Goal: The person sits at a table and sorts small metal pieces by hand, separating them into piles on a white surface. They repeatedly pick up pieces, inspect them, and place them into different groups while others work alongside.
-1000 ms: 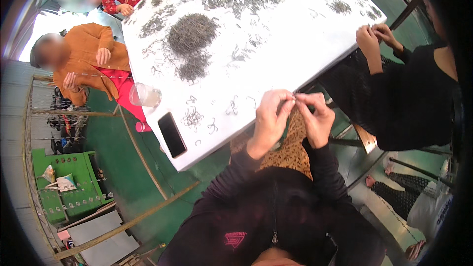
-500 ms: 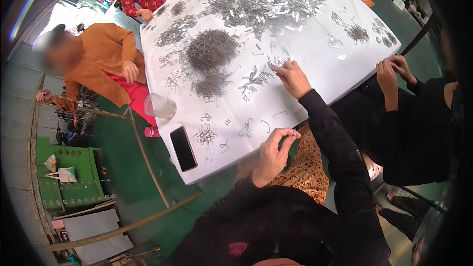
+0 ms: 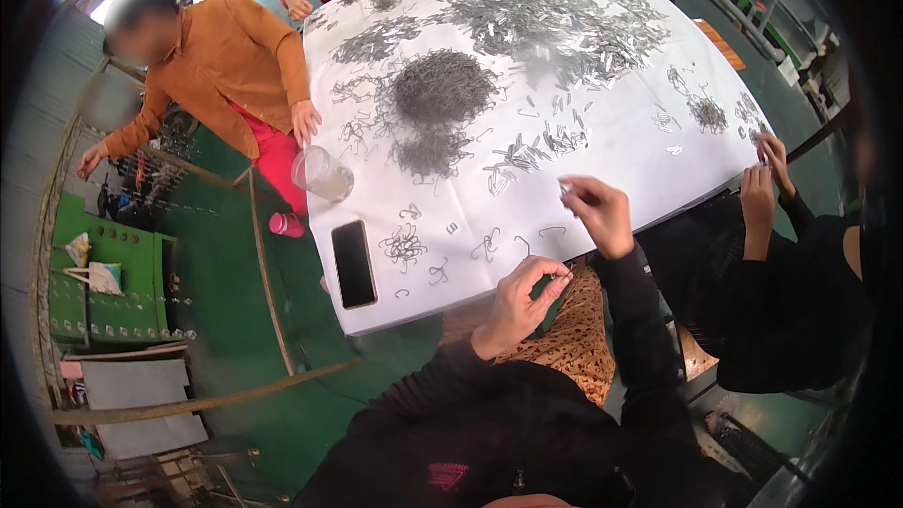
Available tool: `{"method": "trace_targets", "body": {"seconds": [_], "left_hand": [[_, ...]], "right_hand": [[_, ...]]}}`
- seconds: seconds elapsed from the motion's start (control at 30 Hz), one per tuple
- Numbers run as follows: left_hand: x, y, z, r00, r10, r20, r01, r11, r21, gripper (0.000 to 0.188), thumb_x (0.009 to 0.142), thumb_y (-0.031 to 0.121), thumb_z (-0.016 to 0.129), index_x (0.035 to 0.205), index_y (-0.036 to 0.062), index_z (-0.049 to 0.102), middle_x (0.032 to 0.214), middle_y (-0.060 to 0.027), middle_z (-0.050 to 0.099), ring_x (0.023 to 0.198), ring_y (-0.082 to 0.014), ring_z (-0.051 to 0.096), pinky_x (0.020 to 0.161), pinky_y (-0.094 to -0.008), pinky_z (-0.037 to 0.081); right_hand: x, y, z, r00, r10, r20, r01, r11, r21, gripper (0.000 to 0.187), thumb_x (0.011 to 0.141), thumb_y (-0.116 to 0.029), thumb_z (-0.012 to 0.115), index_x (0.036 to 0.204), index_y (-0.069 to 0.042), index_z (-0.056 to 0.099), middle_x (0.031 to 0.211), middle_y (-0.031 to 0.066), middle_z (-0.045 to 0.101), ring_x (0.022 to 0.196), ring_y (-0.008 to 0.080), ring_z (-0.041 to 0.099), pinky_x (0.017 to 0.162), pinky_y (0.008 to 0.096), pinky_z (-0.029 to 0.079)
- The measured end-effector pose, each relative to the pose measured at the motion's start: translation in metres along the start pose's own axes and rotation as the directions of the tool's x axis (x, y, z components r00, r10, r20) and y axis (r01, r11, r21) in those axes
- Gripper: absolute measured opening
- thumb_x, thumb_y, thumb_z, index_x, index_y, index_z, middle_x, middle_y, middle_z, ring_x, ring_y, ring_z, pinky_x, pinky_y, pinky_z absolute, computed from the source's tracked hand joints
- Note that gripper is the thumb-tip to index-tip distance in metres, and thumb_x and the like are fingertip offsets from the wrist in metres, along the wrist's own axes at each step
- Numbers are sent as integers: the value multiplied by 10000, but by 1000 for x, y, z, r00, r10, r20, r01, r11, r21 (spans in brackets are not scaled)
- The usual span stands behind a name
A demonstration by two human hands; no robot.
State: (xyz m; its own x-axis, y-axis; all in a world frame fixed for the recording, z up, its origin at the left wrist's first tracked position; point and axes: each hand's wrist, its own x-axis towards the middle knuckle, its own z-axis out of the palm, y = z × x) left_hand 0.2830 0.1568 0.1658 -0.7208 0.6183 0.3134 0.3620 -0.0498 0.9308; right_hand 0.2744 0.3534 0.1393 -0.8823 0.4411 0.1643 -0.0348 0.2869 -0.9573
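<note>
My left hand [image 3: 522,306] is closed in a pinch just off the table's near edge; what its fingertips hold is too small to make out. Over the white tabletop, my right hand [image 3: 602,214] pinches a small shiny metal piece [image 3: 565,189] between thumb and fingers. Beyond it lies a loose group of short metal strips [image 3: 527,150]. Several bent wire hooks [image 3: 403,244] lie in a small cluster nearer to me, with a few single hooks [image 3: 552,230] close to my left hand.
A large heap of wire hooks [image 3: 442,85] and a wide spread of metal strips [image 3: 564,23] cover the far table. At the left stand a clear plastic cup [image 3: 324,175] and a black phone [image 3: 354,264]. Co-workers sit left [image 3: 226,61] and right [image 3: 757,193], hands at the table.
My right hand has drawn back from the metal strips toward me with a small piece in its fingers. My left hand keeps its pinch. The left co-worker's hand now rests at the table edge.
</note>
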Motion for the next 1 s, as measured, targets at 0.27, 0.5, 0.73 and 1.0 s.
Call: {"method": "trace_targets", "body": {"seconds": [0.27, 0.5, 0.73, 1.0], "left_hand": [[12, 5, 3, 995, -26, 100, 26, 1000, 3, 121, 887, 71, 647, 977, 0, 609, 900, -83, 663, 818, -152, 644, 719, -271, 494], [17, 11, 13, 989, 6, 147, -6, 1000, -3, 122, 880, 62, 635, 969, 1, 579, 873, -108, 619, 765, -198, 608, 672, -313, 478], [16, -2, 21, 987, 79, 138, -90, 993, 76, 158, 853, 56, 655, 984, 17, 576, 876, -113, 611, 789, -275, 594, 687, -371, 469], [64, -71, -14, 999, -50, 1, 49, 983, 179, 264, 861, 129, 681, 1103, 35, 632, 1041, -142, 658, 949, -289, 636, 831, -336, 503]], "right_hand": [[-81, -67, -18, 985, 125, -116, -89, 957, 277, 169, 843, 70, 634, 1011, 66, 654, 882, 85, 679, 757, 120, 649, 700, 234, 520], [-100, -77, -24, 972, -46, -232, 62, 996, 62, 167, 796, 107, 648, 950, 49, 675, 861, 78, 673, 783, 112, 637, 710, 222, 499], [-106, -66, -18, 911, 133, -389, 5, 942, 336, 155, 781, 134, 662, 907, 45, 655, 844, 71, 664, 798, 131, 635, 733, 235, 505], [-108, -44, -17, 897, 271, -351, -102, 897, 431, 142, 754, 146, 658, 863, 62, 691, 813, 60, 649, 733, 94, 583, 683, 207, 461]]}}
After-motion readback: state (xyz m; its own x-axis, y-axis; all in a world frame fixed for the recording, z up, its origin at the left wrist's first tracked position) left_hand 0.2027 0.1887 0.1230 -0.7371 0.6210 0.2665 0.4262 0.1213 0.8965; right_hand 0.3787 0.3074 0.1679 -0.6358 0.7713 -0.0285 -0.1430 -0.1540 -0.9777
